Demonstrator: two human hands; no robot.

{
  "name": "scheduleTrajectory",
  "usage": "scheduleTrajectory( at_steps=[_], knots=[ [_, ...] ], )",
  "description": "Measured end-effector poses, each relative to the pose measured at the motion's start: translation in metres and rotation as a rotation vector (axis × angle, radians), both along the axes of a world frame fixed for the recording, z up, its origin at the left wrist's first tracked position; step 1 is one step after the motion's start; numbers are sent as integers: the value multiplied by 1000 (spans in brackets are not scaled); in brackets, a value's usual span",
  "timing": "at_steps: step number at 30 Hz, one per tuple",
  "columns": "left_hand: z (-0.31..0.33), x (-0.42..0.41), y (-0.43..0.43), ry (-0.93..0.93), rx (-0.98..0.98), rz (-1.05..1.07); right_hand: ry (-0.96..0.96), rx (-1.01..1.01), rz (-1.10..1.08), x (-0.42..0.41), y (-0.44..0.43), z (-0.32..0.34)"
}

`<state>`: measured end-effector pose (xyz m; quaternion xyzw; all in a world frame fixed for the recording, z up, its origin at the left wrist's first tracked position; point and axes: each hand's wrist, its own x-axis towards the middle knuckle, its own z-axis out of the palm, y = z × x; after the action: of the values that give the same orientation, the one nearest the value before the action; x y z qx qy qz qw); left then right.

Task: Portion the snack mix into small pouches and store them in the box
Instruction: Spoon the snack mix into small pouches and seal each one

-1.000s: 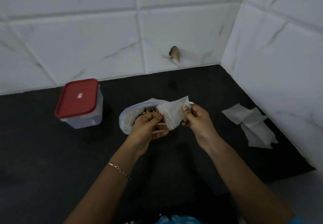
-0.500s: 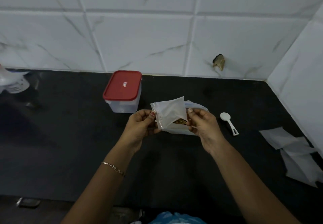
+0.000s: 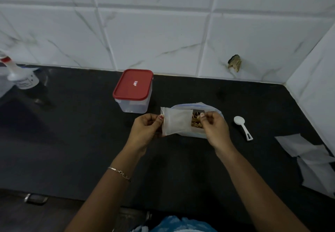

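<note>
A small translucent white pouch (image 3: 175, 121) is stretched between my two hands above the black counter. My left hand (image 3: 147, 127) pinches its left edge, and my right hand (image 3: 213, 127) pinches its right edge. Behind the pouch lies the large open bag of snack mix (image 3: 196, 108), with brown pieces (image 3: 196, 121) showing beside my right thumb. The clear box with a red lid (image 3: 133, 90) stands shut at the back, left of the bag. A white plastic spoon (image 3: 242, 127) lies to the right of the bag.
Several flat empty pouches (image 3: 308, 157) lie at the right edge by the side wall. A white spray bottle (image 3: 20, 76) stands at the far left. Tiled walls close the back and right; a hole (image 3: 235, 63) marks the back wall.
The view has swung left, bringing the box nearer the centre and the spoon and spray bottle into sight. My hands have drawn the pouch out flat, now gripping it at opposite edges.
</note>
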<state>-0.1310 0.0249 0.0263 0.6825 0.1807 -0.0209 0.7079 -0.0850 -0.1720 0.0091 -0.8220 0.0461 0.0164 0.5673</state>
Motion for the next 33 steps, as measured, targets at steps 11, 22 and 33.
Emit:
scheduleTrajectory(
  at_steps=[11,22,33],
  knots=[
    [-9,-13,-18,-8,53,-67,33,193,256,-36,31,-6],
    [-9,-11,-23,-13,50,-121,5,146,211,-29,29,-15],
    [1,0,-23,-69,81,-173,23,175,201,-19,28,-6]
  ],
)
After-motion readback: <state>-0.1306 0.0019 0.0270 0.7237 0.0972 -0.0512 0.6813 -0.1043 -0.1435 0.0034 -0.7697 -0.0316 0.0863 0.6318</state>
